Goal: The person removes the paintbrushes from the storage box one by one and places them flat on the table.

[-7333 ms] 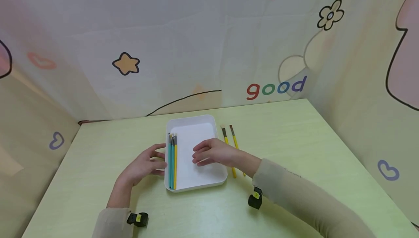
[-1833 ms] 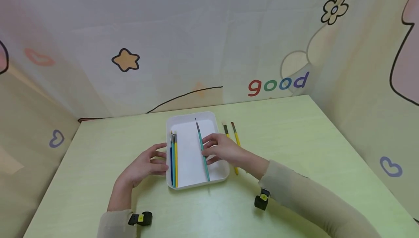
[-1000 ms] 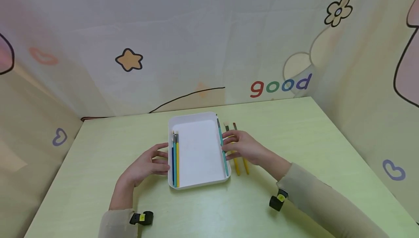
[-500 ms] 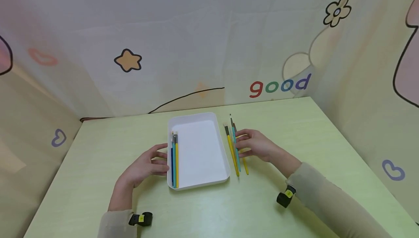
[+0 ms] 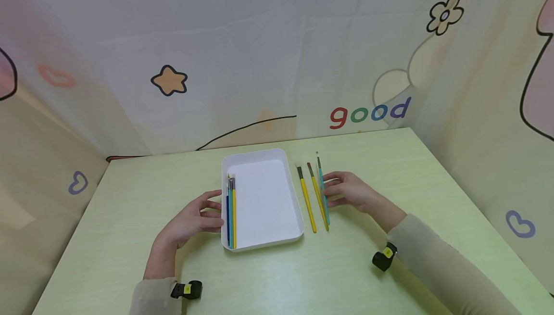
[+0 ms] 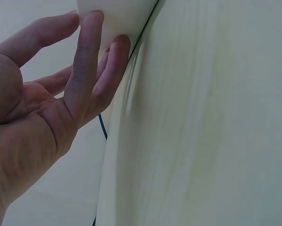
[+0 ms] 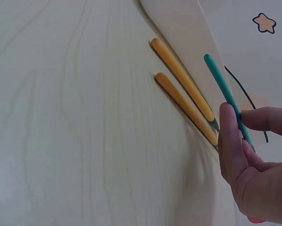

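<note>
My right hand [image 5: 346,191] pinches a teal paintbrush [image 5: 321,173] between thumb and fingers, bristles pointing to the back. In the right wrist view the handle [image 7: 221,80] is raised above the table. Two yellow paintbrushes, one nearer the tray [image 5: 307,199] and one overlapped by the teal brush's end [image 5: 317,192], lie just left of this hand. Along the left wall of a white tray [image 5: 264,199] lie a dark blue paintbrush [image 5: 227,219], a teal one and a yellow one [image 5: 234,219]. My left hand [image 5: 190,219] touches that wall from outside with spread fingertips.
The pale wood-grain table [image 5: 268,281] carries the tray near its middle. A printed curtain [image 5: 242,65] rises directly behind the table's far edge and along both sides. Each wrist wears a small black camera, as on the left sleeve [image 5: 156,298].
My right hand has carried the teal paintbrush rightward out over the tray's right wall and past the two yellow brushes. My left hand stays at the tray's left wall.
</note>
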`<state>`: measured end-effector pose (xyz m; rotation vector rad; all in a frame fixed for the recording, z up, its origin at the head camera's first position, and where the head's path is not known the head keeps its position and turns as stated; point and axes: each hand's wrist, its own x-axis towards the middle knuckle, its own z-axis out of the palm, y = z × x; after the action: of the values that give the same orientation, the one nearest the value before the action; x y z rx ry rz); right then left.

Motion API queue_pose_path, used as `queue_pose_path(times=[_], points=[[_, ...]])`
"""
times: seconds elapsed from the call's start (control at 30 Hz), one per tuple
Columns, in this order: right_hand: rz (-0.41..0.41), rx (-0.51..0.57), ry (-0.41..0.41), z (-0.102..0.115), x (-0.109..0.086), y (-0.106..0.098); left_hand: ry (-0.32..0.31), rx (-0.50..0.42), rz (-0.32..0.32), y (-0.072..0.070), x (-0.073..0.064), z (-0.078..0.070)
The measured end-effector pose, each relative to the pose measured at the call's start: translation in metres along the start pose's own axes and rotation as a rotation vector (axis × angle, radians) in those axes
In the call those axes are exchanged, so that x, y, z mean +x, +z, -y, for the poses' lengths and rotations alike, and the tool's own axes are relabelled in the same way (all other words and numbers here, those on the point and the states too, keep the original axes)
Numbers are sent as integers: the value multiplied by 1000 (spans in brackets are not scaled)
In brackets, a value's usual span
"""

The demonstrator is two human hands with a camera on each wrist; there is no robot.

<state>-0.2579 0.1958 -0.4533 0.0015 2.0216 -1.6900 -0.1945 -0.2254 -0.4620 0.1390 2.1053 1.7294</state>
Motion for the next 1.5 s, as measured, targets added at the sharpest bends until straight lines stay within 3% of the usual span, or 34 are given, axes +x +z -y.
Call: queue_pose_path(times=[0.7,1.23,1.5], points=[[-129,-210,14,-7,5,-15,-12,2,-7,-1,2,2],[-236,-450,-43,-4,7,3,-19,-6,-12,0,1,1],[-248,-500,-44,-5,6,5,-12,-7,-6,0,0,2]])
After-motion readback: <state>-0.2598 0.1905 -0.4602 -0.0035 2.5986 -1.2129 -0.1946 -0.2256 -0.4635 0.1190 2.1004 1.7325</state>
